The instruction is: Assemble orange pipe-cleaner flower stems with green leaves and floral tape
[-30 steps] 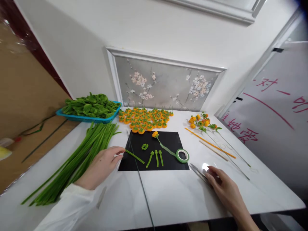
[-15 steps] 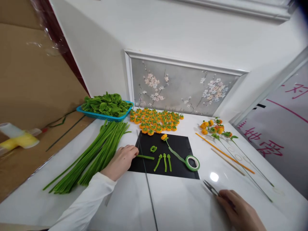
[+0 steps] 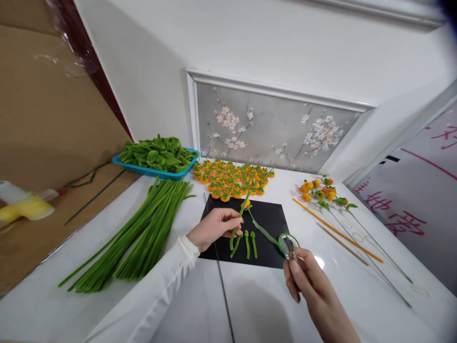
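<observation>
A green pipe cleaner [image 3: 240, 216] stands tilted in my left hand [image 3: 217, 227], pinched between the fingers above the black mat [image 3: 266, 259]. My right hand [image 3: 309, 276] is closed around small metal pliers [image 3: 288, 248]; their jaws overlap the roll of green floral tape [image 3: 284, 237] in view. A strip of that tape runs to an orange flower [image 3: 245, 204] on the mat. Three short green pieces with knobbed tops [image 3: 247, 244] lie beside my left fingertips, the leftmost partly behind the held pipe cleaner.
Long green pipe cleaners [image 3: 143, 238] lie in a bundle at left. Behind them a blue basket [image 3: 153, 172] holds green leaf shapes. Several orange flower heads [image 3: 232, 178] sit by the wall. Finished flower stems [image 3: 321, 190] and orange and tan sticks [image 3: 339, 231] lie at right.
My left hand has lifted the pipe cleaner off the mat and moved right, tilting it up. The right hand has brought the pliers up and left to the tape roll.
</observation>
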Demonstrator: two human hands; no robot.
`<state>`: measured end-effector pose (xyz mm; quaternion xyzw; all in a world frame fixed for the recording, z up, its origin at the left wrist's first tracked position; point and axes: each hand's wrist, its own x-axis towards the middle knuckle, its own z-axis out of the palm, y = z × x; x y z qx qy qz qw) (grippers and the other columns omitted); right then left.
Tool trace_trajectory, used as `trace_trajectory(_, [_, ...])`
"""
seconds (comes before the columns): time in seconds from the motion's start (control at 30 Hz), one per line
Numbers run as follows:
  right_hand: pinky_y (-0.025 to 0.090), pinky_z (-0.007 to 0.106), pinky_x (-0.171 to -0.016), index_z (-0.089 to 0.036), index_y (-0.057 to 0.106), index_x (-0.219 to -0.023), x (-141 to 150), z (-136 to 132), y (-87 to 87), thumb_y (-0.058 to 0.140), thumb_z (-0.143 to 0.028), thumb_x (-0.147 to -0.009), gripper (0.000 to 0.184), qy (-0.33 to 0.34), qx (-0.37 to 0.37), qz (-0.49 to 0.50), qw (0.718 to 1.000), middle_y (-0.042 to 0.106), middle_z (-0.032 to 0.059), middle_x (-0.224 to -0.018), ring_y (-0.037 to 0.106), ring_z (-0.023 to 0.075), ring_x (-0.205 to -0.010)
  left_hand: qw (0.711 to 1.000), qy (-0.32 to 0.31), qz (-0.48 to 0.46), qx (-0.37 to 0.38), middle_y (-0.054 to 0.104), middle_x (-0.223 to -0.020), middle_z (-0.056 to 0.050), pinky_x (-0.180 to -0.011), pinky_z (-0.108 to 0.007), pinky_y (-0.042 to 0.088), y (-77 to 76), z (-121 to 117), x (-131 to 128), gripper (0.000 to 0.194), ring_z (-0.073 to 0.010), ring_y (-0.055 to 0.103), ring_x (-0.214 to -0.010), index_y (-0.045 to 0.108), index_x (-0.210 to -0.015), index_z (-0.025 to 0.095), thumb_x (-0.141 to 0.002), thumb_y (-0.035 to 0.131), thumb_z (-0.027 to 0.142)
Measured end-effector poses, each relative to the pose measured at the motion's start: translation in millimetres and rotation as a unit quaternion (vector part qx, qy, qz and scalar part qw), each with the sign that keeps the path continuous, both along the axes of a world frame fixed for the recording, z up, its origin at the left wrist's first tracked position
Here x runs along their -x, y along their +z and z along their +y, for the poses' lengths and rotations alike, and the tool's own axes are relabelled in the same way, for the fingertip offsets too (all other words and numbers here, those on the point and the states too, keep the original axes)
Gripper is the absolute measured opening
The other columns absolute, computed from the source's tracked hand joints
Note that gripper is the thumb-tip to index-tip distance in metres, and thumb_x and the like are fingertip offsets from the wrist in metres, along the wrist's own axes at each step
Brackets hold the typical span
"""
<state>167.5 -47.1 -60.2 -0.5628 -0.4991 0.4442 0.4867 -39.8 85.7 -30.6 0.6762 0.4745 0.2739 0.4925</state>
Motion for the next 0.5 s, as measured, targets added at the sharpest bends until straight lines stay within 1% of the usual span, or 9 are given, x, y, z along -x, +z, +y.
trace_trajectory(0.07, [0.033,0.024,-0.052,-0.023,0.051,-0.095,4.7,4.5,-2.1,0.049,-0.054,-0.085,0.033,-0.013,0.004,0.0,1.0,0.044,-0.0032,-0.065,0.037,0.0124,-0.054,0.997,0.033,0.052,-0.04,0.07,-0.076,-0.005,-0.068,-0.029,0.05,-1.4,13.1,14.1,0.024,-0.0199,0.066,-0.075,0.066,-0.076,0.015,-0.08,0.054,0.036])
trace_trajectory(0.1, [0.033,0.024,-0.052,-0.022,0.053,-0.097,5.2,5.7,-3.5,0.051,-0.055,-0.083,0.035,-0.02,0.013,-0.007,1.0,0.045,-0.0023,-0.068,0.038,0.0129,-0.056,0.992,0.066,0.083,-0.067,0.07,-0.078,-0.005,-0.072,-0.03,0.049,-1.4,21.6,24.5,0.021,-0.0215,0.065,-0.08,0.065,-0.075,0.016,-0.078,0.054,0.034])
trace_trajectory(0.17, [0.032,0.024,-0.053,-0.021,0.057,-0.096,3.4,7.4,-7.0,0.054,-0.055,-0.08,0.038,-0.023,0.038,-0.022,0.999,0.048,-0.0008,-0.07,0.04,0.0138,-0.059,0.972,0.137,0.149,-0.117,0.07,-0.081,-0.007,-0.079,-0.033,0.045,-0.9,40.4,47.6,0.015,-0.0254,0.062,-0.09,0.063,-0.075,0.018,-0.078,0.053,0.029])
trace_trajectory(0.23, [0.031,0.024,-0.052,-0.02,0.059,-0.095,0.6,9.7,-10.7,0.054,-0.056,-0.079,0.039,-0.001,0.061,-0.026,0.998,0.047,-0.0012,-0.066,0.038,0.0136,-0.057,0.947,0.193,0.206,-0.152,0.069,-0.08,-0.008,-0.082,-0.034,0.042,-0.8,58.0,67.0,0.009,-0.0285,0.06,-0.095,0.061,-0.074,0.019,-0.076,0.052,0.023])
trace_trajectory(0.3, [0.03,0.023,-0.051,-0.02,0.06,-0.092,-0.6,12.7,-13.6,0.053,-0.057,-0.08,0.04,0.028,0.078,-0.022,0.996,0.045,-0.0019,-0.063,0.036,0.0129,-0.056,0.928,0.219,0.251,-0.168,0.069,-0.08,-0.01,-0.08,-0.034,0.041,-2.6,71.3,78.0,0.005,-0.0304,0.061,-0.095,0.06,-0.07,0.02,-0.072,0.056,0.018])
trace_trajectory(0.37, [0.029,0.023,-0.049,-0.02,0.061,-0.09,0.5,15.6,-15.4,0.053,-0.057,-0.08,0.039,0.037,0.081,-0.013,0.996,0.044,-0.0023,-0.062,0.035,0.0121,-0.054,0.915,0.233,0.282,-0.172,0.069,-0.081,-0.011,-0.078,-0.035,0.041,-6.5,80.1,81.1,0.005,-0.0316,0.062,-0.094,0.06,-0.067,0.019,-0.069,0.058,0.015])
trace_trajectory(0.5, [0.027,0.022,-0.048,-0.019,0.062,-0.086,2.2,18.4,-18.5,0.055,-0.057,-0.078,0.04,0.01,0.071,0.007,0.997,0.042,-0.003,-0.061,0.033,0.0108,-0.053,0.904,0.256,0.297,-0.17,0.07,-0.085,-0.012,-0.079,-0.036,0.042,-11.8,91.1,81.6,0.007,-0.0315,0.062,-0.095,0.062,-0.069,0.018,-0.067,0.059,0.012])
